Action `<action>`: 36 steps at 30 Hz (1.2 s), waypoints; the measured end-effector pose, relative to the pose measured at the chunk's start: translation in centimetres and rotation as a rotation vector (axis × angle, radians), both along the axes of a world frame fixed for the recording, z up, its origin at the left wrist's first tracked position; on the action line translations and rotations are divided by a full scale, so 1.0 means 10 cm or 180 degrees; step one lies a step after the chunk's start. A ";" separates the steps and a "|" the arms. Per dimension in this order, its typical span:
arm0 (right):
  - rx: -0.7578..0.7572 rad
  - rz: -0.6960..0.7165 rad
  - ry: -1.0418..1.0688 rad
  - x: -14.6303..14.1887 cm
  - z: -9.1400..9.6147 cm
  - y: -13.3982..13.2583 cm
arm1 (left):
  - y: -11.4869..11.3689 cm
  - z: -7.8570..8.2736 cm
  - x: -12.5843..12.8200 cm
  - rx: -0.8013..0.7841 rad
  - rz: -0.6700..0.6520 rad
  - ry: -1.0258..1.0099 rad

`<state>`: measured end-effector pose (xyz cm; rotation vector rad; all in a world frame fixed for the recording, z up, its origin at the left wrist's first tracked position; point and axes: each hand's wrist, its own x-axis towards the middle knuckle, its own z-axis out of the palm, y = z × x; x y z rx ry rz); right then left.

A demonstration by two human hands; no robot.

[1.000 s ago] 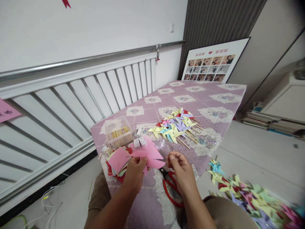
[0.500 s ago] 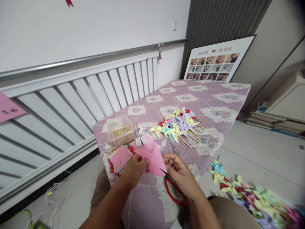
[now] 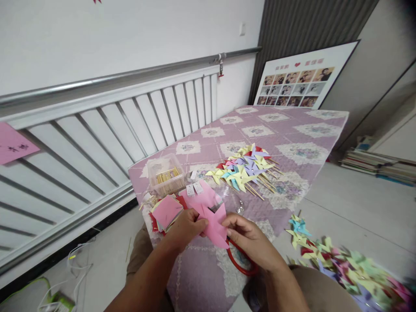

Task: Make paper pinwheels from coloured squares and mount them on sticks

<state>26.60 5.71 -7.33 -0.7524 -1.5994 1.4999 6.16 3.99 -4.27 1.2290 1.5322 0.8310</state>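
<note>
Pinched in my left hand is a piece of pink paper with slits cut in toward its middle, its corners parted. Scissors with a red handle are gripped in my right hand; their blades are hidden by the fingers and the paper. The right fingertips meet the paper's right edge. Beneath and behind it lies more pink paper carrying two small white boxes. A stack of slit coloured squares sits left of my left hand.
A clear plastic box of short sticks stands behind the stack. Finished paper pinwheels lie on the patterned tablecloth, and many more pinwheels are piled on the floor at right. A radiator runs along the left wall.
The pink paper has turned in my hands; a wide V-shaped gap now shows at its upper edge. The blade end seen at its lower right corner is now hidden. The view shifted slightly.
</note>
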 end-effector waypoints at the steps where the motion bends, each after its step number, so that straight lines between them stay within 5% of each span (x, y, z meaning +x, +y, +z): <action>1: 0.0041 0.0021 -0.0025 0.00 0.00 0.00 | 0.00 0.01 0.01 -0.0028 -0.0060 0.0098; 16: 0.0806 -0.0342 -0.0674 -0.09 0.06 0.00 | -0.01 -0.15 0.19 0.0029 0.0020 0.0751; 36: 0.0722 -0.0782 -0.0807 -0.18 0.03 0.00 | -0.02 -0.09 0.27 0.0026 0.0080 0.0592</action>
